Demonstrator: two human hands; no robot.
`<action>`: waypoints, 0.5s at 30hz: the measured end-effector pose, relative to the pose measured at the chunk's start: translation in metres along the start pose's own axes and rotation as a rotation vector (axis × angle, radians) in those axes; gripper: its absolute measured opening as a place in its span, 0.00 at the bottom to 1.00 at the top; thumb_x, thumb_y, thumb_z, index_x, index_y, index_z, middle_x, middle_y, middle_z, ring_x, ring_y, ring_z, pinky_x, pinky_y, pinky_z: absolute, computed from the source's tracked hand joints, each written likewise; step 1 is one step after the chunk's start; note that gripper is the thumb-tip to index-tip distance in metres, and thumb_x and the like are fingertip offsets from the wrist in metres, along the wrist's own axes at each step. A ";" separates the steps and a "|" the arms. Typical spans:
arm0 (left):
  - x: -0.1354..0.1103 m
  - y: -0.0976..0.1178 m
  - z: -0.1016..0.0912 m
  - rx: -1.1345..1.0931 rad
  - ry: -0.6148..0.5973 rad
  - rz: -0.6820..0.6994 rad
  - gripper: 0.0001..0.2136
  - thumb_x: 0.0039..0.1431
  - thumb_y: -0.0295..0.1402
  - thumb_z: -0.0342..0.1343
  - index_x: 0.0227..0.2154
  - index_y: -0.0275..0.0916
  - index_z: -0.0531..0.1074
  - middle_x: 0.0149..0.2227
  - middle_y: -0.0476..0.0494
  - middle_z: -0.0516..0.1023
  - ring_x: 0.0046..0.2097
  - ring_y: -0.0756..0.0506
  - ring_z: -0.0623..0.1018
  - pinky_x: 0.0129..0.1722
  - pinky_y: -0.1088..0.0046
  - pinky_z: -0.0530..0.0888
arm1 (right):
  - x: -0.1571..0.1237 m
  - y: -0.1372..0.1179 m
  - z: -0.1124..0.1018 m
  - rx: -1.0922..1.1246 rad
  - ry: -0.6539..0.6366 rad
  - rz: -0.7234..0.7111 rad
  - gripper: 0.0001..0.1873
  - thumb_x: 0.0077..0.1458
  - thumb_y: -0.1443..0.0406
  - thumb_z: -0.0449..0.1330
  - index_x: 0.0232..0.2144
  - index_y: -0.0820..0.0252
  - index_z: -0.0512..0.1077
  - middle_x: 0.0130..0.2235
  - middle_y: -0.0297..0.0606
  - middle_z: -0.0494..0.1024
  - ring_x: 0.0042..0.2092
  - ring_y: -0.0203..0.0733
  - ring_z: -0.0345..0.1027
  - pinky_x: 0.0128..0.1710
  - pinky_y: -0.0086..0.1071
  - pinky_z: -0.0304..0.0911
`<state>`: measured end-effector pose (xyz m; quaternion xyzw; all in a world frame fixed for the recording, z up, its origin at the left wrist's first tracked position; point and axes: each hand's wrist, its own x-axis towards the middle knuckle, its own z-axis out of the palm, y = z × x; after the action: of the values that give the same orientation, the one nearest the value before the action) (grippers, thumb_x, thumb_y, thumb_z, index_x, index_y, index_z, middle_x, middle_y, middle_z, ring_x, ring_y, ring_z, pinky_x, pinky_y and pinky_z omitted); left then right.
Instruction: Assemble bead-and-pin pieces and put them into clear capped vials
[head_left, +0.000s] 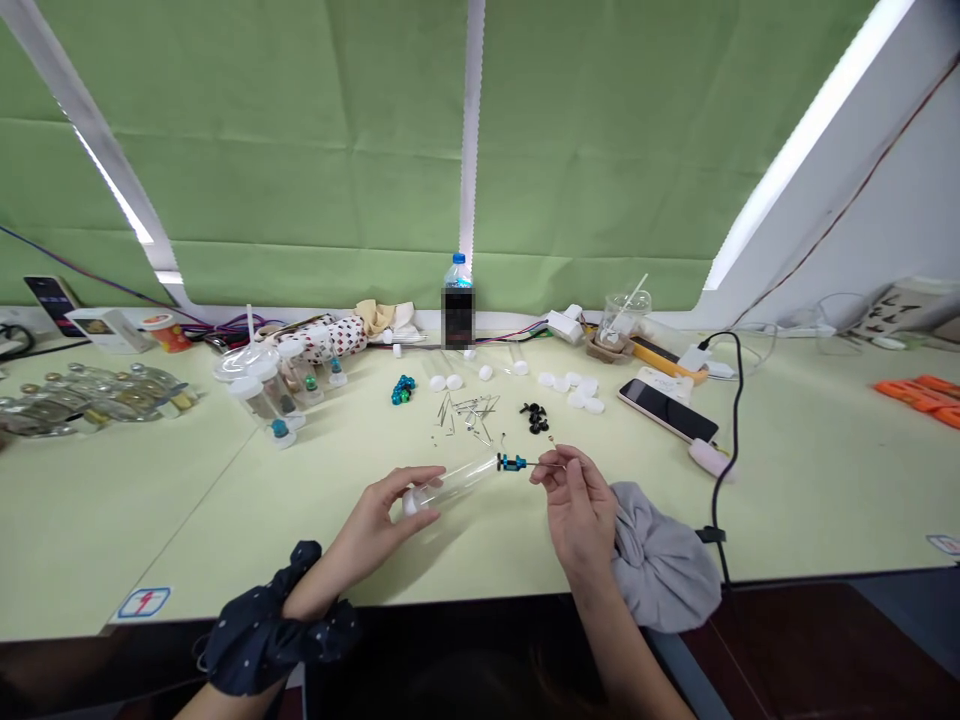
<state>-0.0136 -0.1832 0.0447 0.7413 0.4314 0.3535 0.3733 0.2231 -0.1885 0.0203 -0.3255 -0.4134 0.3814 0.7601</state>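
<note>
My left hand [397, 505] grips a clear plastic tube [461, 481] by its white-capped lower end. The tube lies tilted, its far end pointing right and slightly up. At that end sits a small blue and black metal fitting [514, 463], apparently right at the tube's mouth. From the fitting a thin metal rod [541, 464] runs right into the pinched fingers of my right hand [577, 505]. Just beyond the hands lie loose metal hex keys [469, 408], small black parts [535, 417] and a cluster of blue and green parts [403, 389].
White caps [574, 388] lie behind the black parts. Capped tubes [281, 390] stand at left, near several glass bottles [94, 400]. A phone [667, 408] and a black cable [739, 420] are at right. A water bottle [458, 272] stands at the back.
</note>
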 end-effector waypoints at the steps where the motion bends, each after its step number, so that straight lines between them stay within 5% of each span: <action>1: -0.001 0.000 0.002 -0.019 0.009 -0.004 0.17 0.54 0.35 0.56 0.48 0.45 0.69 0.46 0.43 0.74 0.49 0.43 0.72 0.50 0.64 0.68 | -0.001 0.000 0.001 -0.008 -0.018 0.011 0.11 0.58 0.60 0.51 0.38 0.59 0.69 0.33 0.39 0.72 0.30 0.37 0.67 0.34 0.38 0.65; 15: -0.015 -0.016 0.027 -0.200 0.219 -0.028 0.15 0.51 0.35 0.58 0.44 0.43 0.72 0.47 0.41 0.74 0.45 0.42 0.75 0.47 0.62 0.73 | -0.008 0.002 0.009 -0.071 -0.174 0.081 0.13 0.57 0.58 0.53 0.34 0.61 0.73 0.40 0.43 0.69 0.28 0.34 0.64 0.28 0.32 0.63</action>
<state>-0.0024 -0.1982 0.0155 0.6513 0.4425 0.4682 0.4008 0.2115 -0.1925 0.0200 -0.3344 -0.4774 0.4239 0.6933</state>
